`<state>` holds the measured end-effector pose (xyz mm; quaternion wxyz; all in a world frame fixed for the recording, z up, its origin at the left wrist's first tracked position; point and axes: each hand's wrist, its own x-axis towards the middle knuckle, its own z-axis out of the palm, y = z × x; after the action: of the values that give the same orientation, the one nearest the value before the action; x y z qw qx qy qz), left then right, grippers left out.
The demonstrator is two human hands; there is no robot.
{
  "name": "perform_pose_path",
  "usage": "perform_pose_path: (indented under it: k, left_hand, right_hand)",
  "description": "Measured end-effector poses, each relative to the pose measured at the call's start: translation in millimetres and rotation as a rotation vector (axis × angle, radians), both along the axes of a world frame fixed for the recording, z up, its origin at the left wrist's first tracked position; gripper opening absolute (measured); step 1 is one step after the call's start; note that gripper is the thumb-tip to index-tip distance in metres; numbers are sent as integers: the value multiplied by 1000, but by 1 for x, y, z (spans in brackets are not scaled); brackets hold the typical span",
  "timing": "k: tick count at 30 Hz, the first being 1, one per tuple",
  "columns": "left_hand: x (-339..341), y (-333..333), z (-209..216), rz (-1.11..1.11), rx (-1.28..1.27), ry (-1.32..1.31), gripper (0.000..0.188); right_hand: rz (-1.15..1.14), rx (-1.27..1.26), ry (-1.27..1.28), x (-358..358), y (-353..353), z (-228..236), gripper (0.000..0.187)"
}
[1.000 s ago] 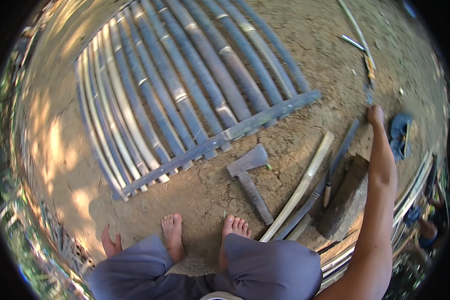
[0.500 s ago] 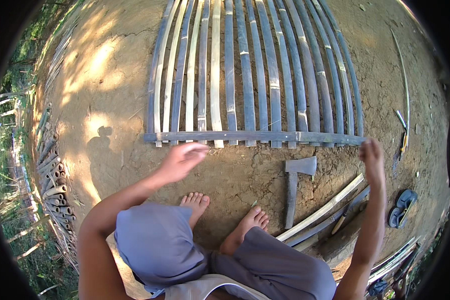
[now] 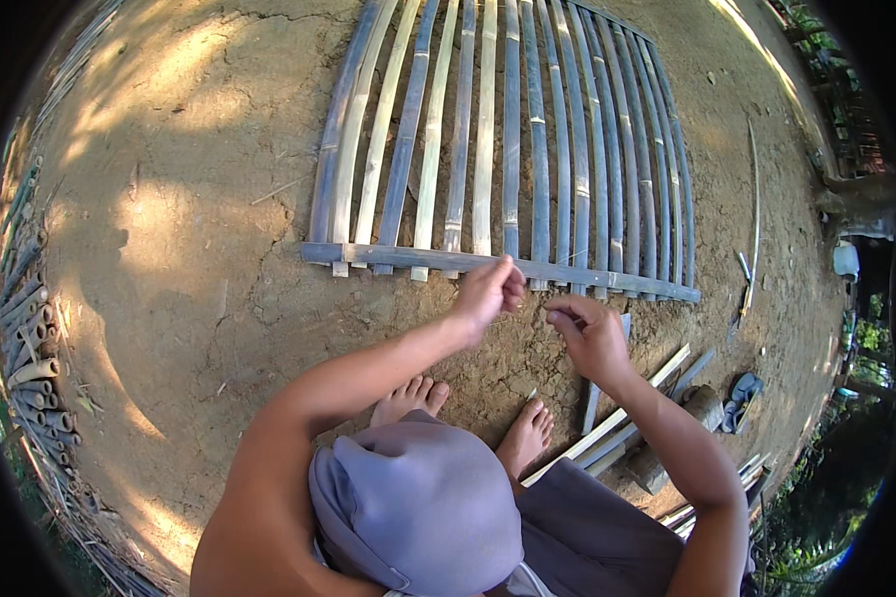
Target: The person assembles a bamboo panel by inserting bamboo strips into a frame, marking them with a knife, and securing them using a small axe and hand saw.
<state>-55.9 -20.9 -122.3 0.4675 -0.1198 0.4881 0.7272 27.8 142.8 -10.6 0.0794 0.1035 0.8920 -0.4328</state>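
Note:
A lattice of bamboo slats [image 3: 511,149], dark and pale, lies flat on the dirt with a dark bamboo crosspiece [image 3: 418,261] along its near end. My left hand [image 3: 486,298] is closed at the middle of that crosspiece, its fingertips beside the near edge. Just right of it and slightly nearer, my right hand [image 3: 592,338] is closed, with thumb and forefinger pressed together. Whatever either pinch holds, if anything, is too small to make out. Behind the right hand lies an axe [image 3: 591,406], its head mostly hidden.
Bamboo strips [image 3: 657,378] and a short log [image 3: 702,408] lie at the right, near dark sandals [image 3: 742,398]. A long thin strip [image 3: 754,199] is farther right. Cut bamboo tubes [image 3: 35,371] are piled at the far left. My bare feet [image 3: 408,398] stand before the lattice.
My right hand has left the crosspiece's right end and come in toward the middle. My left hand has moved right along the crosspiece and closed. The whole view has turned.

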Motion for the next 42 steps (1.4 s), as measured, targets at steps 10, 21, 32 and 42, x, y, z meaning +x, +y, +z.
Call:
perform_pose_path:
  k: [10,21,32,42]
  left_hand:
    - [-89,-10,-70,-240,-310,1436,17]
    - [-94,-20,-77,-513,-190,1619,20]
    - [-96,-12,-72,-513,-132,1658,12]
    - [-95,-12,-76,-621,-143,1593,14]
  right_hand:
    - [-565,-29,133,-33,-34,-151,16]
    - [-435,186,360,-34,-51,-170,10]
    - [-298,286,461,-29,-57,-148,30]
    - [-642,685,-466,156,49,-121,58]
